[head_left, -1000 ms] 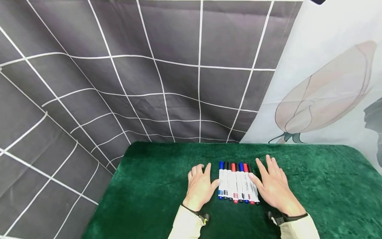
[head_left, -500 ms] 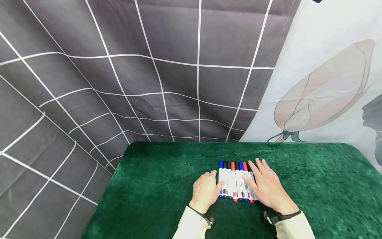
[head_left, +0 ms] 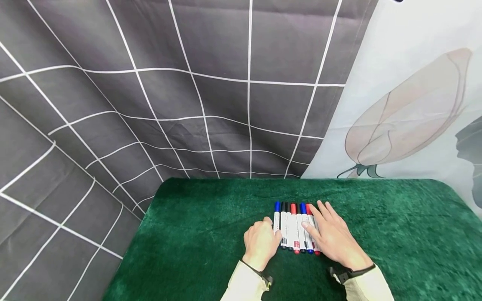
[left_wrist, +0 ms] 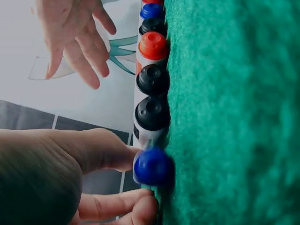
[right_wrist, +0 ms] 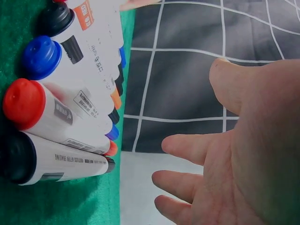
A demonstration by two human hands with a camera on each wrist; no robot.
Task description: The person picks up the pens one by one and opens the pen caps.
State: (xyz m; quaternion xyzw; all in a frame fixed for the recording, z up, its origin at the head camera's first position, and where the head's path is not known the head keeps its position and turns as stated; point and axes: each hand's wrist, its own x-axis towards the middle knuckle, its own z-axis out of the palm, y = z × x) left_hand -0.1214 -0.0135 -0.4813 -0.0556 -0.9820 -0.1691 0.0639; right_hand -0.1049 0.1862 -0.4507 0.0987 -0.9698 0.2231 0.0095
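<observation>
A row of several white whiteboard markers (head_left: 295,229) with blue, black and red caps lies side by side on the green cloth. My left hand (head_left: 260,242) is at the row's left end. Its thumb and fingers pinch the leftmost blue marker (left_wrist: 153,167), which stands slightly apart from the black marker (left_wrist: 152,113) beside it. Over the right end hovers my right hand (head_left: 333,236), fingers spread and holding nothing; in the right wrist view a gap separates it from the markers. From the head, this hand hides the rightmost black marker (right_wrist: 65,159).
Green plush cloth (head_left: 188,234) covers the table. Behind and to the left hangs a dark grey curtain (head_left: 222,100) with white grid lines. A white sheet (head_left: 414,33) printed with a pink flower bud hangs at the back right.
My left hand has moved right to the row's left end and now pinches the blue marker. My right hand has shifted left over the right end of the row.
</observation>
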